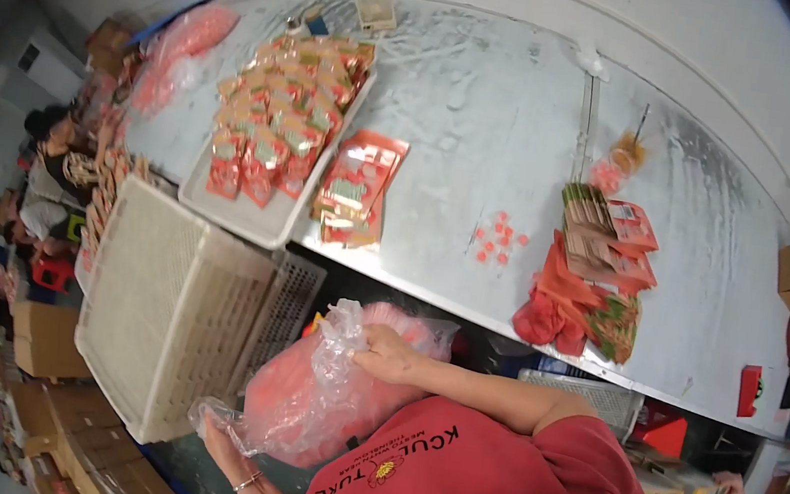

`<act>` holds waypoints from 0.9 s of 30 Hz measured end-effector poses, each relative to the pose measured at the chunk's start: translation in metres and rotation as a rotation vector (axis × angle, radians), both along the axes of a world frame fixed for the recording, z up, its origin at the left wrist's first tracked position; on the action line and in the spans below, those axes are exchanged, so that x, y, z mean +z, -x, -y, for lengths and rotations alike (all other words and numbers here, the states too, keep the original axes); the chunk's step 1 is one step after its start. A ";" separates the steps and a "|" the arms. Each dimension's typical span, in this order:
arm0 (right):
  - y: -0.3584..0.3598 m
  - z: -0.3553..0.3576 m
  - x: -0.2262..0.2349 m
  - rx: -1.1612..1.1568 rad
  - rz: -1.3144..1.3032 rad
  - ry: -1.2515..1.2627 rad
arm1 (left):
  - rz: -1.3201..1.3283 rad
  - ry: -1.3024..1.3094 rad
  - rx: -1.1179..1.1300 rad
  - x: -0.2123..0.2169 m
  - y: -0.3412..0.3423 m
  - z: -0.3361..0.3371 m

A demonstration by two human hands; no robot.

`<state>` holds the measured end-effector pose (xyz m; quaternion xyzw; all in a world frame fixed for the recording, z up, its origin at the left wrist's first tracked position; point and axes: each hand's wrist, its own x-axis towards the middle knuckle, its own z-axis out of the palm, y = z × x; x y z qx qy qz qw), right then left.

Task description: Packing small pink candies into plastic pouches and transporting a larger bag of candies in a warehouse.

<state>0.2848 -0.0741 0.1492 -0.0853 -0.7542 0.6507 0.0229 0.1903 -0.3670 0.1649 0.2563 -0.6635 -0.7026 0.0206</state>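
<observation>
**Inspector A:** What did each grip have hold of?

**Inspector B:** The left hand (pixel 244 473), ring on one finger, was cupped beneath the clear plastic bag of pink-red pieces (pixel 318 398), fingers curled into the loose film at its lower end. The right hand (pixel 387 352) lay on top, fingers pinched shut on the gathered plastic near the bag's mouth. Both grips were closed on the bag.

**Inspector A:** Where was the bag?

**Inspector B:** Held in the air below the front edge of the worktop (pixel 495 110), against the person's red shirt (pixel 503 485), just beside a cream slatted crate (pixel 174 307) standing tilted to the left.

**Inspector A:** And on the worktop?

**Inspector B:** A white tray (pixel 248 216) heaped with small red and orange packets (pixel 281 120), with a stack of larger red packets (pixel 358 186) touching its right side. Loose red caps (pixel 499 238) were scattered mid-surface. To the right sat a pile of red and green packets (pixel 599 266) at the front edge. A second pink-filled bag (pixel 181 45) lay at the far left end.

**Inspector A:** Anyone else?

**Inspector B:** Other people were seated at far left (pixel 57 169); their hands could not be made out.
</observation>
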 end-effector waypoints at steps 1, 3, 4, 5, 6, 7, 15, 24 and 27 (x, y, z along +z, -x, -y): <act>0.011 -0.018 0.000 0.020 -0.074 -0.056 | -0.022 0.017 -0.018 0.011 0.012 -0.009; 0.022 -0.053 0.028 0.031 -0.178 -0.089 | -0.091 0.162 -0.054 0.041 0.035 -0.014; 0.030 -0.077 0.055 0.008 -0.248 -0.028 | -0.153 0.201 0.027 0.072 0.039 -0.048; 0.038 -0.108 0.072 -0.032 -0.313 0.023 | -0.125 0.231 0.024 0.106 0.045 -0.083; 0.050 -0.138 0.076 -0.047 -0.337 0.022 | -0.164 0.244 0.035 0.129 0.053 -0.118; 0.061 -0.161 0.078 -0.126 -0.390 0.125 | -0.196 0.262 0.039 0.150 0.062 -0.149; 0.078 -0.323 0.174 -0.504 -0.680 0.184 | -0.574 -0.006 -0.348 0.188 0.158 -0.361; 0.049 -0.483 0.135 -1.206 -0.575 -0.023 | -0.372 -0.557 -0.987 0.108 0.231 -0.597; 0.045 -0.505 0.079 -0.782 0.891 -0.925 | -1.101 0.461 -1.257 0.012 0.233 -0.637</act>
